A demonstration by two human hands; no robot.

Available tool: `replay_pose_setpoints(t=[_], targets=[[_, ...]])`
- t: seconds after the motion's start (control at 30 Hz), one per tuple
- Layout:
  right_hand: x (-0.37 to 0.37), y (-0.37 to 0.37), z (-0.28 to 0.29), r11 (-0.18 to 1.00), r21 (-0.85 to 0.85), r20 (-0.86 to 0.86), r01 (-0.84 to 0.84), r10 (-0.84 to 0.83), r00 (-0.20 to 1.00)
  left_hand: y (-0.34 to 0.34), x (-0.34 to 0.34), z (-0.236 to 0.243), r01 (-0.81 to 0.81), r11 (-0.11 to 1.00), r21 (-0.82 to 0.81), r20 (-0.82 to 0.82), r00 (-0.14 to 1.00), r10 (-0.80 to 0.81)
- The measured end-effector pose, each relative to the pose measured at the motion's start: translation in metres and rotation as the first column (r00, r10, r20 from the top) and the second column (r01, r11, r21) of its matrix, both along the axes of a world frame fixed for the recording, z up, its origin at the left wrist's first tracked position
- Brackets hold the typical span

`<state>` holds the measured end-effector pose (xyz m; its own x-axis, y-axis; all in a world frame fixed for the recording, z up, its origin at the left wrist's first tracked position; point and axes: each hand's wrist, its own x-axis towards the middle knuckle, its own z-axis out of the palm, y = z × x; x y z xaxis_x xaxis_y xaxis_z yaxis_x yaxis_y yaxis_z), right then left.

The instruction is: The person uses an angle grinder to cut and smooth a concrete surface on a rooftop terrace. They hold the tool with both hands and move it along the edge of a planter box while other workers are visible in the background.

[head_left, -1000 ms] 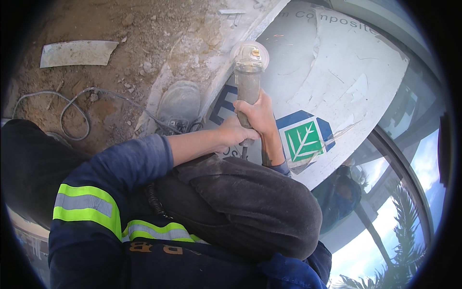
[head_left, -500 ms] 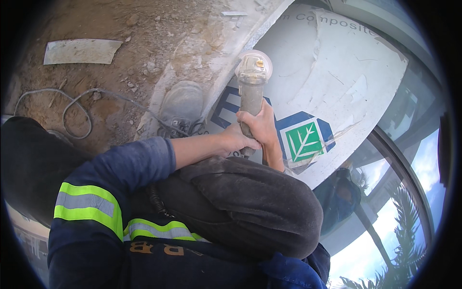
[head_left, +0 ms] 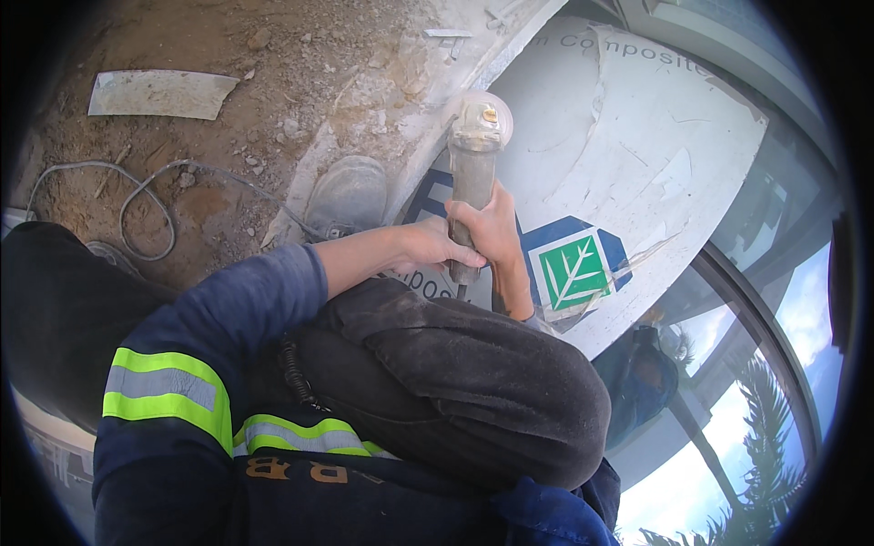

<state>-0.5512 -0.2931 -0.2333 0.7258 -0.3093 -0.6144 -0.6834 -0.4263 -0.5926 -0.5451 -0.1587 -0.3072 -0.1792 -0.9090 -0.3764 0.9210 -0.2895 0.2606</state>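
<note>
Both my hands are wrapped round the dusty grey body of an angle grinder [head_left: 472, 173]. Its head points away from me, and a pale round disc [head_left: 503, 107] shows around the head. My right hand [head_left: 492, 226] grips the middle of the body from the right, thumb across the top. Closer to me, my left hand [head_left: 428, 244] closes on the rear end from the left. The disc is over the edge of a white printed sheet [head_left: 655, 173], beside a pale stone ledge [head_left: 414, 118]; whether it touches is unclear.
My dusty shoe [head_left: 349, 196] rests on the ledge, with my bent knee below the grinder. A grey cable [head_left: 150, 191] loops over rubble-strewn soil [head_left: 209, 36]. An offcut strip [head_left: 164, 95] lies there. Reflective glass [head_left: 719, 364] borders the sheet on the right.
The grinder has shifted slightly, its head a little up and left. My hands have moved a short way with it, and more of the sheet's lettering shows below my left hand.
</note>
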Motion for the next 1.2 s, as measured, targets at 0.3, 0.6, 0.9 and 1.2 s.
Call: replay_pose_setpoints(t=[0.3, 0.6, 0.9, 1.2], targets=[[-0.018, 0.0, 0.013, 1.0, -0.01, -0.087, 0.01, -0.01, 0.996, 0.008, -0.011, 0.011, -0.059, 0.994, -0.095, -0.08, 0.995, 0.052], [-0.014, -0.002, 0.009, 1.0, -0.028, -0.073, -0.011, 0.009, 0.997, 0.007, -0.008, 0.011, -0.064, 0.997, -0.053, -0.062, 0.996, 0.061], [0.0, 0.0, 0.002, 1.0, -0.016, -0.057, -0.018, 0.018, 0.998, 0.006, 0.002, 0.005, -0.051, 0.998, -0.046, -0.032, 0.998, 0.049], [0.0, 0.006, 0.009, 1.0, 0.008, -0.049, 0.02, -0.019, 0.999, 0.007, -0.002, 0.004, -0.06, 0.996, -0.063, -0.039, 0.998, 0.057]])
